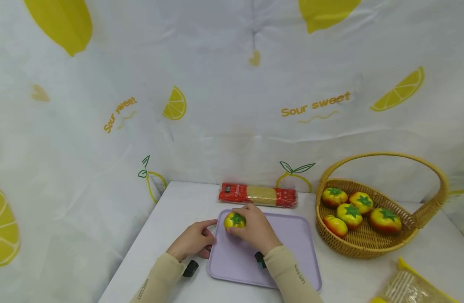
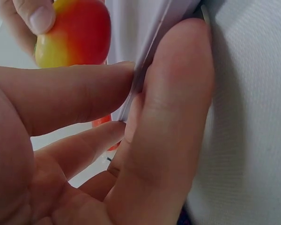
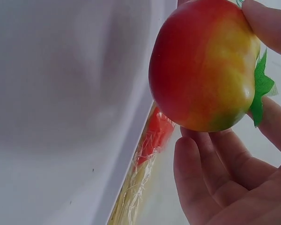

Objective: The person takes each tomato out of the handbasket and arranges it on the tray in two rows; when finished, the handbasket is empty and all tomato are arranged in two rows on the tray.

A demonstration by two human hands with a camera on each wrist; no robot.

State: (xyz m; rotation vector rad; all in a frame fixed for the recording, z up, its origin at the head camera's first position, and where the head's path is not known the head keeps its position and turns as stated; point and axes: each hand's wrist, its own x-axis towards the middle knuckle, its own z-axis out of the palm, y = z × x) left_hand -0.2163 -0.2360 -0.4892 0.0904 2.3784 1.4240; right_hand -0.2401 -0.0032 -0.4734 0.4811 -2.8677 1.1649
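An artificial tomato [image 1: 234, 220], red and yellow with a green fabric leaf top, is held in my right hand [image 1: 256, 227] over the far left part of a lilac tray [image 1: 292, 248]. In the right wrist view the thumb and fingers grip the tomato [image 3: 201, 65] around its leafy end, its red underside facing the tray [image 3: 51, 112]. My left hand [image 1: 194, 240] pinches the tray's left rim. The left wrist view shows its thumb [image 2: 84, 91] on one side of the rim and a finger [image 2: 173, 108] on the other.
A wicker basket [image 1: 353, 250] with a tall handle holds several similar tomatoes at the right. Behind the tray lies a red-ended pack of dry noodles [image 1: 260, 195]. A yellow-edged clear bag [image 1: 406, 288] sits at the front right. A lemon-print cloth [image 1: 232, 126] hangs behind the table.
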